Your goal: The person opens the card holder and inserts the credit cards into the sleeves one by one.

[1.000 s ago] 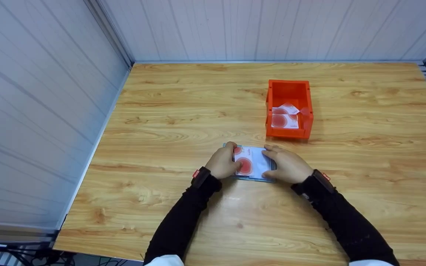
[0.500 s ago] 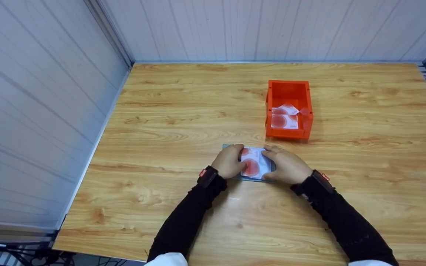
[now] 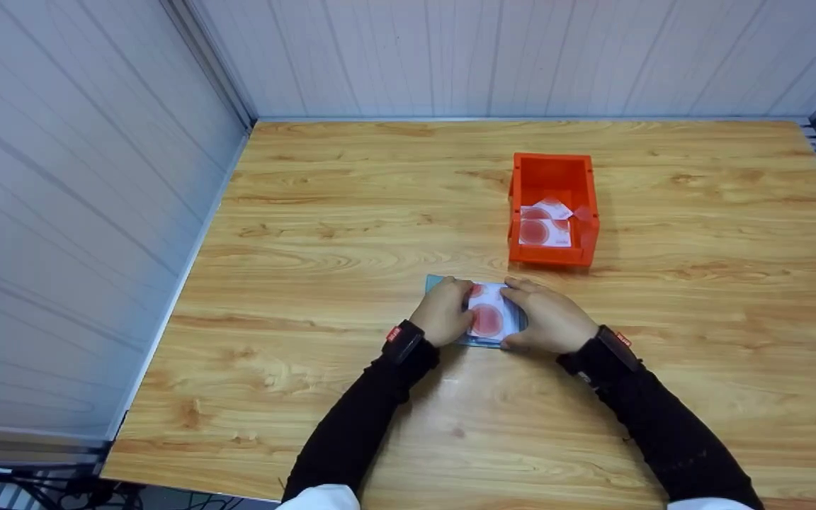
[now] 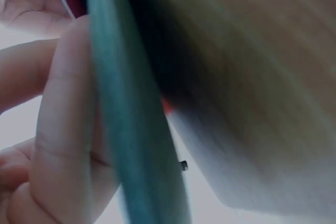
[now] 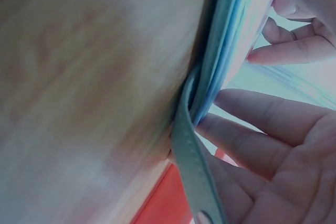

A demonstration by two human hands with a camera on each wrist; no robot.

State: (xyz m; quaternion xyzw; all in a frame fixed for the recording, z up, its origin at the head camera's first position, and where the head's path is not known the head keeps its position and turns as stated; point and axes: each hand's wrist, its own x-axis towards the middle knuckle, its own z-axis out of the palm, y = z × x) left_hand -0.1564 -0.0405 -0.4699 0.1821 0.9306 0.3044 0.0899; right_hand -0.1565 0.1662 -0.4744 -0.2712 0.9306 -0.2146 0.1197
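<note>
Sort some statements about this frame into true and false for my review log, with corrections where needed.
1. The left hand touches a white card with red circles. True.
2. The orange bin stands nearer the person than the white card. False: it stands farther away.
3. The orange bin holds other printed cards. True.
4. The forearms are bare. False: black sleeves cover them.
5. The right hand touches the teal holder. True.
6. The left hand is inside the orange bin. False: both hands are apart from it.
</note>
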